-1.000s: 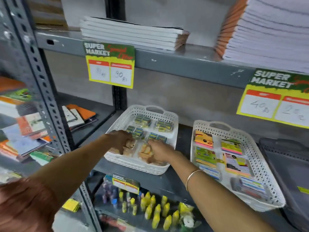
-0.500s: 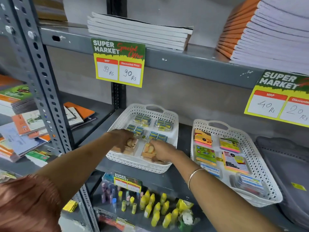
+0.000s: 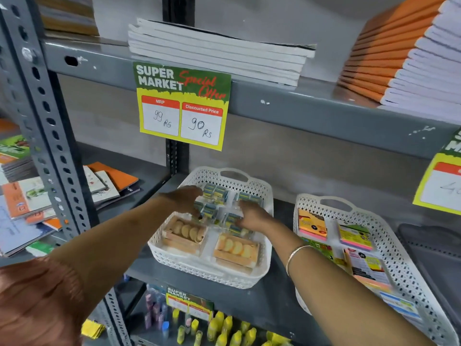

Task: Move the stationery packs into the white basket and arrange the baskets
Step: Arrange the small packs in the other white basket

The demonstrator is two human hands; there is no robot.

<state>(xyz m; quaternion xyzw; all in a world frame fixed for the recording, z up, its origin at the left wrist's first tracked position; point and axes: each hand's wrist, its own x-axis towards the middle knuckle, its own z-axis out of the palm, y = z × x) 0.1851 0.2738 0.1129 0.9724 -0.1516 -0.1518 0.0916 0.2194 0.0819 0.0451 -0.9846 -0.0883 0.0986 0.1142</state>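
A white perforated basket sits on the grey middle shelf. Two tan packs of round pieces lie at its front: one on the left, one on the right. Behind them lie several small blue-and-yellow packs. My left hand rests fingers-down on the left blue-and-yellow packs. My right hand touches the packs on the right. Whether either hand grips a pack is hidden. A second white basket with sticky-note packs stands to the right.
A price tag hangs from the upper shelf, which carries stacked white notebooks and orange-backed books. A grey tray lies far right. Books lie behind the left upright post. Yellow bottles fill the shelf below.
Both hands have let go of the tan packs at the basket's front and reached back onto the blue-and-yellow packs. The camera has moved closer and tilted left.
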